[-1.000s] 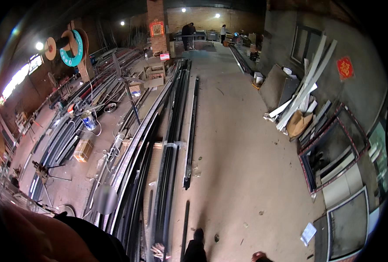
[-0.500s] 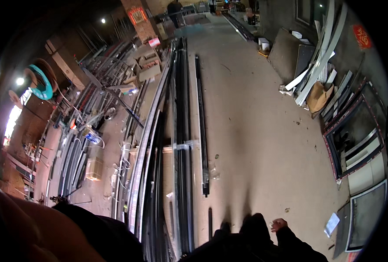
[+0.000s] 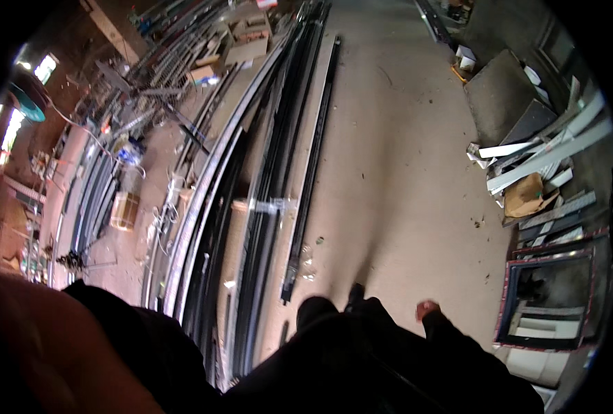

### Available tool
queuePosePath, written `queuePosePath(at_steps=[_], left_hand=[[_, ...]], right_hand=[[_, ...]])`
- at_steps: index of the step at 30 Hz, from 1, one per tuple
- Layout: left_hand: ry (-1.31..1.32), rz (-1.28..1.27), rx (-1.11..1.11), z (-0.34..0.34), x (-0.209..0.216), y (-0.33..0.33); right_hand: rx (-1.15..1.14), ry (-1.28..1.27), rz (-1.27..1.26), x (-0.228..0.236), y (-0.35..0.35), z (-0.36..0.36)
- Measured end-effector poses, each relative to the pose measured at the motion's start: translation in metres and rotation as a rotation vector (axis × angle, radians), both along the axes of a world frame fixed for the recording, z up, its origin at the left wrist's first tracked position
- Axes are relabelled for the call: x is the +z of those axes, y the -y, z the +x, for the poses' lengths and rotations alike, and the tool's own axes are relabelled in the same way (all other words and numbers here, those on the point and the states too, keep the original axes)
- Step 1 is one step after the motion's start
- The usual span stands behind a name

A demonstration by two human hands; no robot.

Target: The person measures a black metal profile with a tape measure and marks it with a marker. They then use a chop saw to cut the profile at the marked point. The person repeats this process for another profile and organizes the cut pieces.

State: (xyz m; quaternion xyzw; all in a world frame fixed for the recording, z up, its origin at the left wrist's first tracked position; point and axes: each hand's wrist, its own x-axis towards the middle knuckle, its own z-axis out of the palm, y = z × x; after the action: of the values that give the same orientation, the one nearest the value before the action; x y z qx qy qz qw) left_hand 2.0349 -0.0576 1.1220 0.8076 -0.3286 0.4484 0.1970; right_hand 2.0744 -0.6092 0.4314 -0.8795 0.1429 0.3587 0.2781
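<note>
My right hand hangs low at my right side over the bare floor, its fingers curled in and nothing visible in them. It touches nothing around it. At the lower left, very near the camera, my left hand looms large and blurred beside a dark sleeve; its fingers cannot be made out. Long dark metal profiles lie on the floor ahead to the left, bound with clear wrap. A single dark profile lies alongside them, nearer to my legs.
Concrete floor stretches ahead. Along the right wall stand framed panels, pale strips, crumpled brown paper and a leaning board. To the left are cardboard boxes, a wrapped carton and more profiles.
My view has tilted down and turned, so the profiles now slant and the far end of the room has left the picture. One foot has come forward. My right hand shows slightly higher in the picture.
</note>
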Motion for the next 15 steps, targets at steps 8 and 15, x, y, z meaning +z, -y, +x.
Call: queuePosePath(at_steps=[8,15], left_hand=[[-0.04,-0.13,0.196,0.172,-0.043,-0.029],[-0.525,-0.577,0.527,0.362,-0.254,-0.106]], right_hand=[[-0.345,0.091,0.277,0.121,-0.114,0.285],[-0.265,-0.075,0.228,0.096,-0.18,0.391]])
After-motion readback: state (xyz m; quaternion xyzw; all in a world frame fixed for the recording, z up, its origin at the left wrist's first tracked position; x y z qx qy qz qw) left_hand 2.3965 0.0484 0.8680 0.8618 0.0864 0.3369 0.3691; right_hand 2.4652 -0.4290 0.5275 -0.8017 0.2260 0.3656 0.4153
